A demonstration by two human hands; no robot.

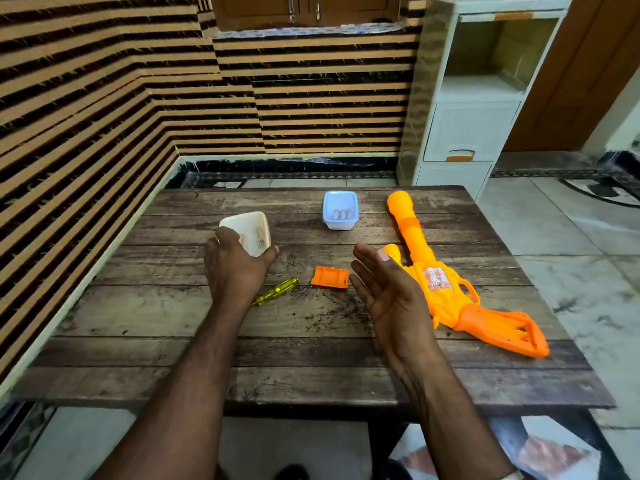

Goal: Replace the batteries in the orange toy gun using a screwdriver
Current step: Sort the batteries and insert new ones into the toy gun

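The right hand, open with palm turned inward, hovers just beside the orange toy gun, which lies on the desk, barrel pointing away; the left hand grips a tilted cream tub

I see the orange plastic toy gun lying flat on its side to my right, barrel pointing away, stock toward me. Its small orange rectangular battery cover lies detached just left of it. Further left lies the yellow clear-handled screwdriver. Batteries sit in a tilted cream plastic tray, gripped by my left hand, and in a clear bluish plastic tub farther back.
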